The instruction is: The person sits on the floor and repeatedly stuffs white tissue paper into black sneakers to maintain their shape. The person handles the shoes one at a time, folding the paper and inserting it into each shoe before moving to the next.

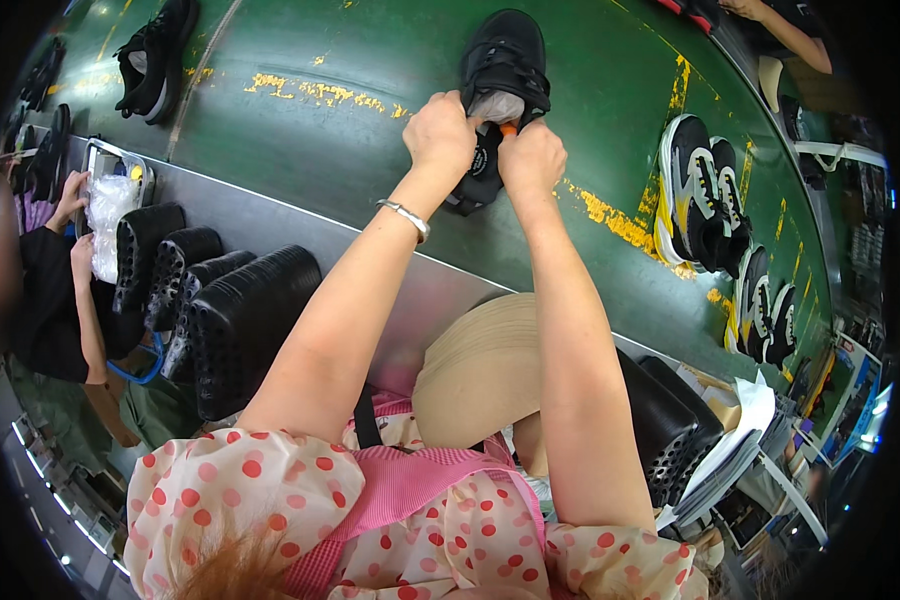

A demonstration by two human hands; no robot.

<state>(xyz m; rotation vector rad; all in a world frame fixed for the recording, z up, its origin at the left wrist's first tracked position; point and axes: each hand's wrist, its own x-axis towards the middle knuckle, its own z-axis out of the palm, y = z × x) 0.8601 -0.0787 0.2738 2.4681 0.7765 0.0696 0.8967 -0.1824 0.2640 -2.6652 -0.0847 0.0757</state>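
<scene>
A black sneaker (503,55) lies on the green conveyor with its toe pointing away from me. Crumpled white paper (498,107) fills the front of its opening. My left hand (442,135) is closed on the left side of the collar. On the opposite side, my right hand (531,160) grips the collar edge. A bit of orange (508,129) shows beside my right thumb; what it is, I cannot make out. Between my hands the dark heel part bears a round pale print. My fingertips are mostly hidden behind the shoe's edges.
Black-and-white sneakers with yellow soles (685,190) stand on the right. Another black sneaker (155,65) sits at far left. Black perforated blocks (250,320) line the near metal edge (300,215). At left, another person's hands (75,200) touch a clear plastic-wrapped bundle (110,225).
</scene>
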